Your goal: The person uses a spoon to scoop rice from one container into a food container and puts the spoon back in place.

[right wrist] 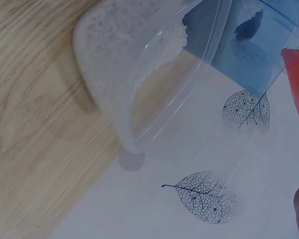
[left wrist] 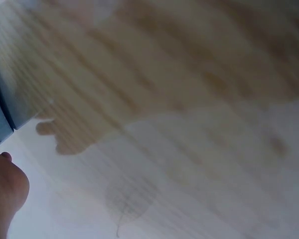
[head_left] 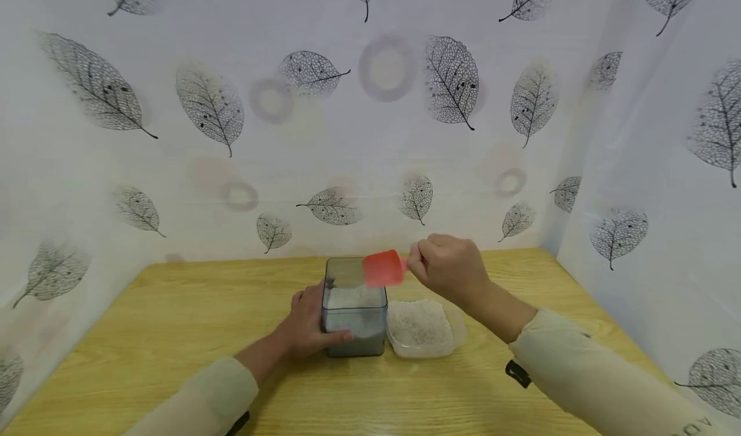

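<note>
1. The left hand (head_left: 307,327) grips the near left side of a clear square container (head_left: 354,307), fingers and thumb curled around its wall.
2. The right hand (head_left: 448,265) is raised above the table (head_left: 173,333), its fingers closed in a pinch on the handle of a red scoop (head_left: 383,269).
3. The scoop hangs over the far right corner of the container, its bowl pointing left, well clear of the table.
4. The container stands upright near the middle of the table and holds white grains partway up its walls.
5. Just to its right sits a shallow clear tub (head_left: 422,328), also holding white grains; the two look to be touching or nearly so.
6. In the right wrist view the tub (right wrist: 139,74) and the container (right wrist: 239,45) appear close up, with the red scoop (right wrist: 298,79) at the right edge.
7. The left wrist view is blurred; only wood grain and a bit of the left hand (left wrist: 5,194) can be made out.
8. A leaf-patterned curtain (head_left: 370,101) closes in the table on the far, left and right sides.
</note>
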Tool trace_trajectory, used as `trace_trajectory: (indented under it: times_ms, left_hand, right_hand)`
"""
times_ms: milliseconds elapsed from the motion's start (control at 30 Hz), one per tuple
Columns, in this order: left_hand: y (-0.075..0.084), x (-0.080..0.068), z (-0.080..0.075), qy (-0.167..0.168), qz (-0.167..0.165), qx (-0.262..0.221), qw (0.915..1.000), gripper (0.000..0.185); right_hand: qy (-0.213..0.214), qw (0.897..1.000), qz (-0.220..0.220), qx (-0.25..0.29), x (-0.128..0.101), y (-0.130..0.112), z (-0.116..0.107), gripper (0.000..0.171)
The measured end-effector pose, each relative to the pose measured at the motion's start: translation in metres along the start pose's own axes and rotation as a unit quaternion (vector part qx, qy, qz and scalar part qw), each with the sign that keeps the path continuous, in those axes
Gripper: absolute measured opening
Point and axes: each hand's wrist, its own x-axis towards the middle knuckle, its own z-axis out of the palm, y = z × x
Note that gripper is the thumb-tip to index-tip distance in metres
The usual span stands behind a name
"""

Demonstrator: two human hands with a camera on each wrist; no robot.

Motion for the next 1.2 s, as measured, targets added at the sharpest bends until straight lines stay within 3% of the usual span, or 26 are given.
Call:
trace_trajectory:
  times_ms: [300,433,500,600,700,800,867,1000,1200]
  left_hand:
    - [0.001,0.000,0.003,-0.004,-0.016,0.003,0.9999,0.110]
    - [0.001,0.000,0.004,-0.008,-0.015,-0.004,0.9999,0.109]
    - [0.001,-0.001,0.004,-0.009,-0.010,-0.008,0.9999,0.108]
    - [0.001,-0.002,0.004,-0.007,-0.005,-0.012,0.9999,0.108]
    - [0.001,-0.002,0.004,-0.005,-0.005,-0.013,0.9999,0.109]
    - [0.003,-0.002,0.003,-0.002,-0.008,-0.010,0.9999,0.110]
    - [0.004,-0.002,0.002,-0.002,-0.009,-0.006,0.9999,0.111]
    - [0.006,0.000,0.000,-0.009,-0.010,0.002,0.9999,0.114]
    - [0.004,0.001,0.001,-0.004,-0.008,0.008,0.9999,0.113]
  right_hand:
    - [-0.070,0.996,-0.053,-0.016,0.015,-0.031,0.020,0.033]
    - [-0.174,0.985,-0.009,0.000,0.023,-0.046,0.024,0.040]
    - [-0.257,0.966,0.037,0.014,0.030,-0.052,0.025,0.045]
    - [-0.364,0.926,0.095,0.021,0.041,-0.061,0.028,0.047]
    - [-0.424,0.895,0.133,0.021,0.047,-0.066,0.030,0.046]
    - [-0.443,0.877,0.182,0.036,0.045,-0.070,0.034,0.043]
    - [-0.440,0.873,0.207,0.044,0.040,-0.071,0.036,0.044]
    - [-0.424,0.873,0.235,0.050,0.033,-0.072,0.039,0.046]
    - [-0.418,0.875,0.240,0.047,0.030,-0.073,0.042,0.046]
